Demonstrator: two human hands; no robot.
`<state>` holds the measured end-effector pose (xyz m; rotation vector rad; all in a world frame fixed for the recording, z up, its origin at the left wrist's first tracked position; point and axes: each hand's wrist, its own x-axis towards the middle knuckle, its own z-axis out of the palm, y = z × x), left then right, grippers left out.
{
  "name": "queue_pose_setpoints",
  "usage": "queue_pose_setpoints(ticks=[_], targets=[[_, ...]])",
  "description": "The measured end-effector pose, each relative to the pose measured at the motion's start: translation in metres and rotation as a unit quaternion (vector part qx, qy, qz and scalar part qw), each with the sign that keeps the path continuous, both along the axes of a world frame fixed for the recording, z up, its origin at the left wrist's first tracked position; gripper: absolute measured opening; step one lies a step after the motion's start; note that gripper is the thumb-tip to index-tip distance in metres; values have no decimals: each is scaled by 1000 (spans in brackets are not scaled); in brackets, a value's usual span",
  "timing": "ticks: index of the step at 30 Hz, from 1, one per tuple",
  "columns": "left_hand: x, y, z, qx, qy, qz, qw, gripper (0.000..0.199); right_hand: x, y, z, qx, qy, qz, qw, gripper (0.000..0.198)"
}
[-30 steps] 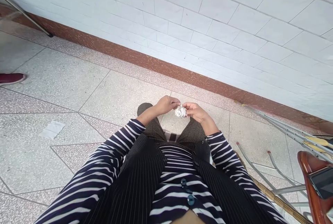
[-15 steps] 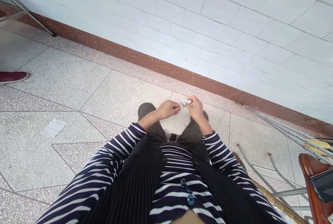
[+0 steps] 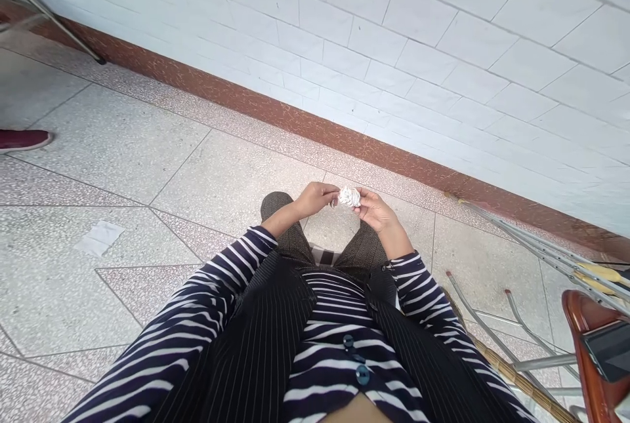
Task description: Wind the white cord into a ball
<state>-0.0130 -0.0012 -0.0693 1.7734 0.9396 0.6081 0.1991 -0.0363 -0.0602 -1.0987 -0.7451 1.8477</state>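
A pale tiled wall (image 3: 418, 29) rises beyond the left hand (image 3: 317, 200) and the right hand (image 3: 377, 211), and a speckled floor (image 3: 236, 167) lies below them. Far to the left of the left hand, a white paper (image 3: 100, 238) is flat on the floor, and farther out there is a dark red shoe (image 3: 24, 140). Well to the right of the right hand stands a brown chair (image 3: 573, 318).

The white bundle (image 3: 349, 197) is between the two hands, above the floor. The right hand holds its right end between thumb and fingers. The left hand is narrow, its fingertips drawn together at the left end; I cannot tell if they pinch a strand. The step in hand seems to be working on this bundle with the fingers. The next move probably calls for a steady right hand and a fine, light touch from the left. The bundle looks almost round; its slightly longer axis runs from hand to hand, and I see no clear front.
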Motion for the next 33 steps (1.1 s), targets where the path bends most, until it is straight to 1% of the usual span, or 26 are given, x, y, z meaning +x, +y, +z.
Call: queue_pose_setpoints(ticks=[2,4,6,8,11,13,15,17,20,21,23,24,25,27,29,31,33], targets=[[3,-6,-8,-39,-18,7,999,34,-3,2,3,1,37,-55,998,36],[8,-13,-16,-62,-29,12,998,35,-3,5,10,10,69,-93,993,36],[12,-18,-26,-75,-35,13,996,34,-1,10,21,31,80,-111,990,34],[14,-17,-36,-90,-34,21,995,32,2,13,34,62,62,-111,990,29],[6,-2,-48,-104,5,65,992,27,7,14,55,104,14,-102,989,25],[-7,14,-52,-87,53,99,990,25,11,11,65,122,1,-108,987,25],[-23,34,-51,-53,106,123,985,25,14,5,71,133,8,-119,984,24],[-42,55,-44,-20,163,151,975,25,15,-1,73,135,21,-128,982,24],[-69,88,-23,-18,243,183,952,25,13,-9,74,129,24,-124,984,23],[-77,99,-13,-8,271,200,942,25,11,-11,74,128,19,-119,984,23],[-93,120,11,53,330,255,907,29,8,-13,75,130,8,-105,986,23],[-100,130,23,82,352,270,892,30,7,-14,76,132,6,-101,986,23],[-106,139,36,95,363,276,885,31,6,-14,78,134,6,-101,986,24],[-117,153,60,97,375,283,877,33,6,-15,81,139,9,-104,985,25],[-124,161,79,96,372,296,875,36,7,-17,85,147,15,-109,983,27],[-125,163,87,101,360,310,874,39,7,-20,88,158,21,-113,981,29],[-120,162,83,105,341,313,880,39,6,-22,91,167,26,-120,978,30]])
